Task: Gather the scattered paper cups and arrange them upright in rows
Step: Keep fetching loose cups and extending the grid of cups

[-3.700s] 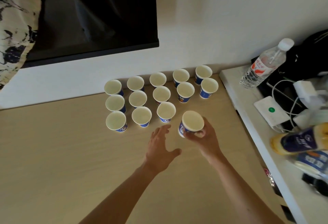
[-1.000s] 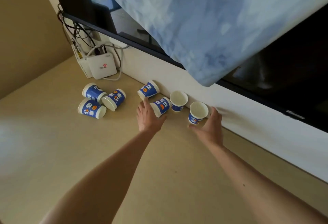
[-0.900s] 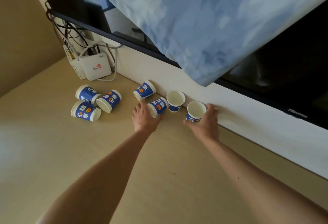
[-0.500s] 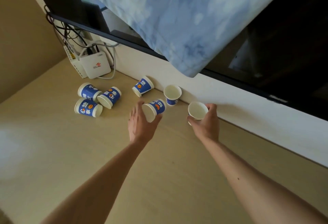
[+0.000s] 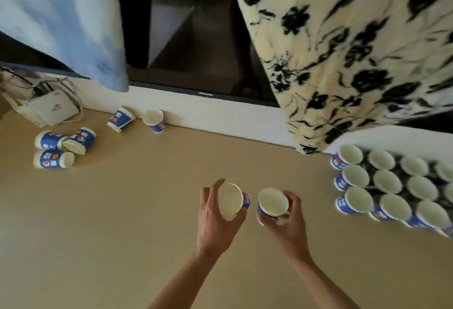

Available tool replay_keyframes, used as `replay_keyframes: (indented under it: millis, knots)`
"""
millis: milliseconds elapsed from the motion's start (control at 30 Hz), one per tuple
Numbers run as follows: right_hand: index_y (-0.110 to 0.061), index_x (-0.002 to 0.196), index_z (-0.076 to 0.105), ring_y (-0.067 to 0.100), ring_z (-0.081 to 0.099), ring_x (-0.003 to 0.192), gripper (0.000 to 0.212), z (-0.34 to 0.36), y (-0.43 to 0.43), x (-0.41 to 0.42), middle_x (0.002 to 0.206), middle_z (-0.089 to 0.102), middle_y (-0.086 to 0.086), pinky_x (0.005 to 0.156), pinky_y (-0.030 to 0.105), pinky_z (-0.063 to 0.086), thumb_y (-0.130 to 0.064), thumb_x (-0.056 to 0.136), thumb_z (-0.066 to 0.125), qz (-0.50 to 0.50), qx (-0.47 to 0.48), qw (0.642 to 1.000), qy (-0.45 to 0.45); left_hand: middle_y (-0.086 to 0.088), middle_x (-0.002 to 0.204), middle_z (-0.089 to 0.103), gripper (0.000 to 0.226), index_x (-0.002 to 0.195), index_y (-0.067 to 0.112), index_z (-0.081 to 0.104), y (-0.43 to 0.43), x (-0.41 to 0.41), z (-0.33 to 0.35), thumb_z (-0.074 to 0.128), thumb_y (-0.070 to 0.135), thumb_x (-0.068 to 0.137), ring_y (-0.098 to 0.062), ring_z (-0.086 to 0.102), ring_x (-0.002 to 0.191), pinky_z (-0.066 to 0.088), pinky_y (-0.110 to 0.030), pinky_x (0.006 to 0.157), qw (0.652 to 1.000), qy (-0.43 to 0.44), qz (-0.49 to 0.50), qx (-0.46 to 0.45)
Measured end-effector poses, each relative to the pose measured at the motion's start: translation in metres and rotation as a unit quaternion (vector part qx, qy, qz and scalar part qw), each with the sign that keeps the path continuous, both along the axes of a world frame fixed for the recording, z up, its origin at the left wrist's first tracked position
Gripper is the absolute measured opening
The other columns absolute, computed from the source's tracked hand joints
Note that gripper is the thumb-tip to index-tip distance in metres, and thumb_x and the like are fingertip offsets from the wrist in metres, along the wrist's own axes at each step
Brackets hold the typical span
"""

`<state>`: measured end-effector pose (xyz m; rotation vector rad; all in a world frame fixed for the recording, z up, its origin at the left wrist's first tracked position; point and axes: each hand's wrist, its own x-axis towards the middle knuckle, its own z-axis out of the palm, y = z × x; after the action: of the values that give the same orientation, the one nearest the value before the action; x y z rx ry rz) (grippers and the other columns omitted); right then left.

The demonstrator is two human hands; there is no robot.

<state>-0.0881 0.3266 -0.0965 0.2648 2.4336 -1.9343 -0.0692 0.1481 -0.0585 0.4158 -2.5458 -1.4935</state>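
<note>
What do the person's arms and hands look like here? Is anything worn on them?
Both forearms are bare: no sleeve shows as far as the bottom edge of the picture. The left hand and the right hand have no glove, and no ring, watch or bracelet can be seen. The picture is slightly blurred, so very small details cannot be checked.

Both bare forearms reach forward side by side. The left hand [image 5: 215,220] and right hand [image 5: 286,223] are each curled in a grip, fingers wrapped.
</note>
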Motion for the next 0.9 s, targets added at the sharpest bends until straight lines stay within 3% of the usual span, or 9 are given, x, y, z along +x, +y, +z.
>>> replay_keyframes:
  millis: [133, 233, 333, 400, 500, 633, 767, 900]
  knots:
    - [-0.040, 0.110, 0.053, 0.010, 0.070, 0.080, 0.063, 0.005, 0.100, 0.035, 0.099, 0.068, -0.019, 0.068, 0.022, 0.056, -0.013, 0.068, 0.091, -0.061, 0.009, 0.998, -0.008, 0.017, 0.110, 0.050, 0.066, 0.116, 0.029, 0.045, 0.099, 0.015, 0.010, 0.073, 0.052, 0.060, 0.001, 0.053, 0.101, 0.040, -0.007, 0.072, 0.997, -0.016, -0.061, 0.036]
    - [-0.039, 0.109, 0.054, 0.011, 0.070, 0.084, 0.063, 0.007, 0.171, 0.054, 0.098, 0.068, -0.017, 0.069, 0.024, 0.058, -0.017, 0.065, 0.092, -0.116, 0.013, 0.993, -0.001, 0.023, 0.109, 0.049, 0.063, 0.112, 0.033, 0.045, 0.163, 0.024, 0.014, 0.078, 0.043, 0.059, 0.003, 0.054, 0.100, 0.041, -0.006, 0.066, 0.994, -0.016, -0.097, 0.038]
    - [-0.036, 0.111, 0.056, 0.012, 0.070, 0.085, 0.063, 0.004, 0.240, 0.073, 0.101, 0.069, -0.011, 0.067, 0.021, 0.056, -0.022, 0.062, 0.093, -0.174, 0.011, 0.985, 0.007, 0.021, 0.109, 0.050, 0.064, 0.114, 0.027, 0.048, 0.220, 0.032, 0.016, 0.085, 0.026, 0.062, -0.002, 0.055, 0.099, 0.042, -0.011, 0.072, 0.992, -0.011, -0.125, 0.032]
    - [-0.035, 0.113, 0.056, 0.012, 0.070, 0.088, 0.063, 0.000, 0.282, 0.084, 0.102, 0.068, -0.010, 0.068, 0.020, 0.056, -0.023, 0.062, 0.093, -0.208, 0.006, 0.978, 0.006, 0.011, 0.107, 0.055, 0.063, 0.113, 0.022, 0.049, 0.253, 0.036, 0.015, 0.087, 0.016, 0.062, -0.009, 0.055, 0.098, 0.046, -0.022, 0.078, 0.991, -0.008, -0.134, 0.030]
    - [-0.036, 0.112, 0.056, 0.011, 0.069, 0.091, 0.063, -0.003, 0.342, 0.093, 0.104, 0.068, -0.012, 0.072, 0.021, 0.056, -0.023, 0.063, 0.092, -0.252, 0.004, 0.968, 0.009, 0.004, 0.105, 0.060, 0.063, 0.111, 0.018, 0.051, 0.298, 0.042, 0.017, 0.089, 0.012, 0.062, -0.017, 0.057, 0.094, 0.049, -0.033, 0.081, 0.987, -0.009, -0.158, 0.016]
    - [-0.040, 0.110, 0.055, 0.001, 0.066, 0.082, 0.059, -0.003, 0.408, 0.089, 0.103, 0.064, -0.023, 0.070, 0.014, 0.053, -0.029, 0.061, 0.087, -0.286, 0.005, 0.958, 0.014, 0.010, 0.103, 0.062, 0.063, 0.111, 0.025, 0.051, 0.344, 0.048, 0.019, 0.090, 0.022, 0.062, -0.011, 0.061, 0.093, 0.046, -0.024, 0.075, 0.981, -0.009, -0.192, -0.015]
    - [-0.037, 0.112, 0.054, -0.001, 0.065, 0.083, 0.062, -0.010, 0.469, 0.073, 0.100, 0.064, -0.027, 0.069, 0.014, 0.051, -0.023, 0.063, 0.089, -0.309, 0.007, 0.951, -0.001, 0.011, 0.105, 0.062, 0.064, 0.113, 0.025, 0.051, 0.384, 0.050, 0.018, 0.090, 0.023, 0.061, -0.010, 0.060, 0.095, 0.045, -0.022, 0.077, 0.976, -0.012, -0.213, -0.036]
    - [-0.029, 0.117, 0.053, -0.007, 0.063, 0.088, 0.063, -0.016, 0.505, 0.048, 0.101, 0.064, -0.022, 0.076, 0.024, 0.055, -0.015, 0.068, 0.090, -0.309, 0.032, 0.951, -0.014, 0.009, 0.107, 0.062, 0.066, 0.114, 0.023, 0.052, 0.392, 0.048, 0.017, 0.090, 0.018, 0.061, -0.009, 0.060, 0.097, 0.042, -0.018, 0.080, 0.974, -0.020, -0.222, -0.037]
